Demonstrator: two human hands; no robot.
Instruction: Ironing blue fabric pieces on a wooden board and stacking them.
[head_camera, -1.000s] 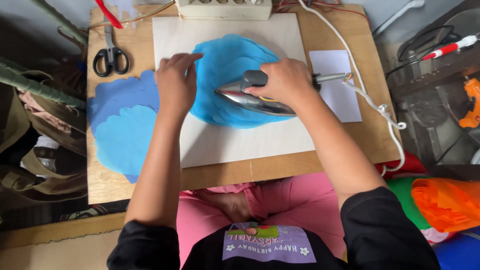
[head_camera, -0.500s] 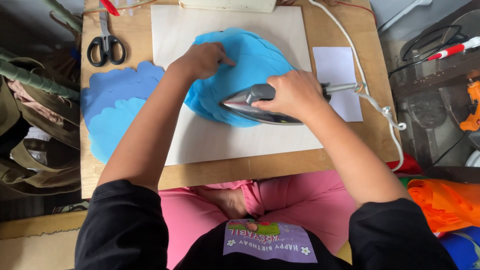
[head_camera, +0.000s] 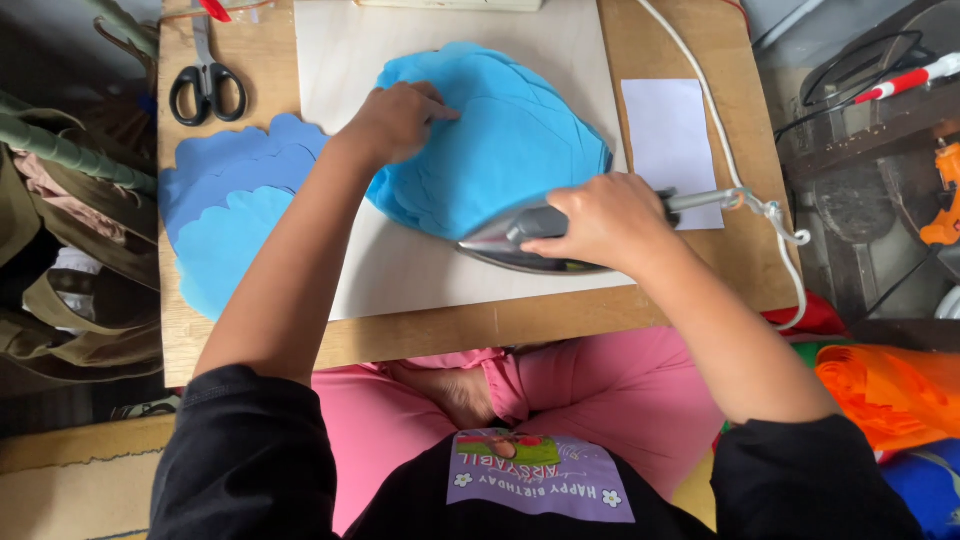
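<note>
Two hands are working together on the same piece. With our right hand (head_camera: 600, 222) we are holding the handle of a flat iron (head_camera: 520, 245), the grip closed tightly around it, and the metal sole is lying on the lower edge of the blue fabric piece (head_camera: 500, 150). Our left hand (head_camera: 395, 122) is resting on the left part of this piece, with the fingers bent and pressing it down on the white board (head_camera: 400, 270), which is lying on the wooden tabletop (head_camera: 250, 345); this hand is pinching nothing.

We are judging that the step in hand is the pressing of the blue piece flat. The next move, as we see it, is calling for a slow slide of the iron over the folds while our left hand is staying well away from the hot sole.

More blue pieces with wavy edges (head_camera: 225, 220) are lying just beside the board on the left, and black scissors (head_camera: 207, 85) are near them at the far side. The white cord (head_camera: 720, 130) is running past a white paper card (head_camera: 672, 145).
</note>
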